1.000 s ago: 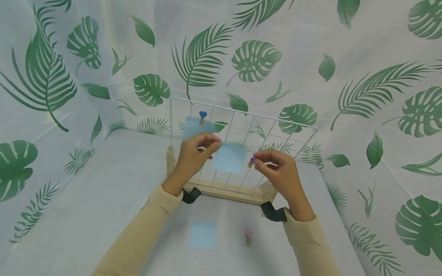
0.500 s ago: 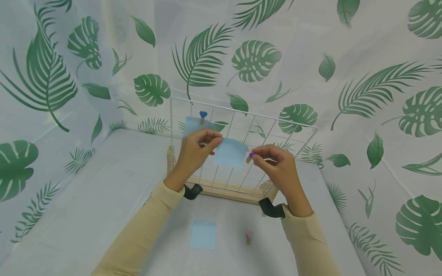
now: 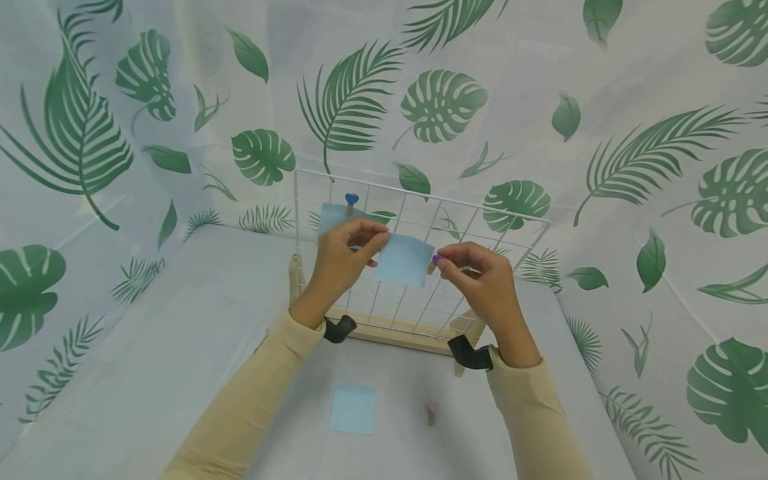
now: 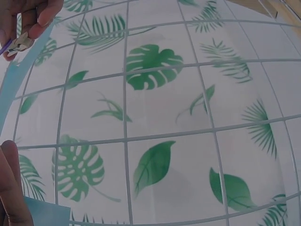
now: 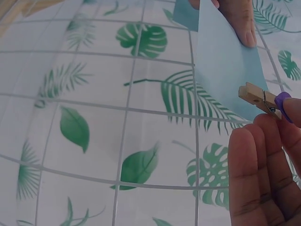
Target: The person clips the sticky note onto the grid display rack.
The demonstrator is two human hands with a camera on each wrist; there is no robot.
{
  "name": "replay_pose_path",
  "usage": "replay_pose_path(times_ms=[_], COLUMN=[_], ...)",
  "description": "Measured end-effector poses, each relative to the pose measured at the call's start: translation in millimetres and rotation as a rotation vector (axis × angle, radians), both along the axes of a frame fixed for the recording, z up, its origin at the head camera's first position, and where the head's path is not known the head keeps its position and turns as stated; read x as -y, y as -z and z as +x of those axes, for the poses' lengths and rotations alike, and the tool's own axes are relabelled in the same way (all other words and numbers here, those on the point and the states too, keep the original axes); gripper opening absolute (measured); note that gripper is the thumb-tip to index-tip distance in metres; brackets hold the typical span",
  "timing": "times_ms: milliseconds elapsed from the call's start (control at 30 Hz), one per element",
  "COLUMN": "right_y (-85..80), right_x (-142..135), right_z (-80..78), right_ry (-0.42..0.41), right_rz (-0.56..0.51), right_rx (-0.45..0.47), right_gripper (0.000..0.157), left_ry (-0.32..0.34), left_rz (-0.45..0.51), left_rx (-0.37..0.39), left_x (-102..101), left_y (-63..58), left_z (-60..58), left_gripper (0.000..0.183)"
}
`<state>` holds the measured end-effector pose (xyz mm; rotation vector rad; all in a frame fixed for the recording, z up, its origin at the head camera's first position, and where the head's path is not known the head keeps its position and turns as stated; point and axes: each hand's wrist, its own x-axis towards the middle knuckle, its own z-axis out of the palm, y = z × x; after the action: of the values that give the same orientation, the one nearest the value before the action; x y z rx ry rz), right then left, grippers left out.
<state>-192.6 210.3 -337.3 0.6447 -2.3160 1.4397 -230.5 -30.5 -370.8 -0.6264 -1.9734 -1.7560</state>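
My left hand [image 3: 348, 257] pinches a light blue paper square [image 3: 405, 259] by its upper left corner, in front of a white wire grid [image 3: 456, 230]. At the paper's right edge, my right hand [image 3: 483, 280] pinches a small wooden clothespin [image 5: 258, 99] with a purple decoration [image 5: 283, 106] by its rear end. In the right wrist view the clothespin's tip points toward the paper. Behind my left hand, another blue paper [image 3: 333, 217] hangs on the grid under a clothespin with a blue heart [image 3: 352, 199].
A wooden base [image 3: 390, 332] carries the grid upright on the white table [image 3: 198, 333]. On the table in front lie a further blue paper square [image 3: 352, 410] and a clothespin with a pink top [image 3: 433, 412]. Leaf-patterned cloth [image 3: 522, 80] surrounds the table.
Both hands have risen a little, lifting the paper and the purple clothespin higher before the grid. The clothespin has come closer to the paper's right edge.
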Motion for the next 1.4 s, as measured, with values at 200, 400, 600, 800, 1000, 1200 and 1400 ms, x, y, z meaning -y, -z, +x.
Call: replay_pose_path(times_ms=[200,400,600,800,1000,1200,1400], right_y=[-4.3,-10.6,-17.8,-23.7,-28.3,-31.4,-34.1], right_x=[1,3,6,9,11,13,19], right_z=[-1.5,-5.2,-9.2,-10.8,-13.6,-18.2,-21.9], right_ry=[0.017,0.032,0.034,0.085,0.086,0.072,0.090], right_rz=[0.023,0.042,0.055,0.106,0.118,0.150,0.169], right_rx=[-0.012,-0.040,-0.078,-0.122,-0.160,-0.241,-0.344], right_gripper=[0.009,0.008,0.009,0.009,0.009,0.008,0.006], left_ry=[-0.001,-0.002,-0.010,-0.013,-0.023,-0.053,-0.085], left_rz=[-0.001,0.015,0.017,0.017,0.028,0.034,0.045], left_rx=[-0.015,0.006,0.017,0.004,-0.015,-0.033,-0.034], left_x=[-1,-2,-4,-4,-7,-11,-14], left_y=[-1.7,-2.3,-2.5,-1.7,-2.6,-4.5,-5.6], left_z=[-2.2,-3.6,-4.9,-8.9,-10.9,-12.7,-12.1], left_gripper=[0.012,0.012,0.013,0.013,0.013,0.013,0.012])
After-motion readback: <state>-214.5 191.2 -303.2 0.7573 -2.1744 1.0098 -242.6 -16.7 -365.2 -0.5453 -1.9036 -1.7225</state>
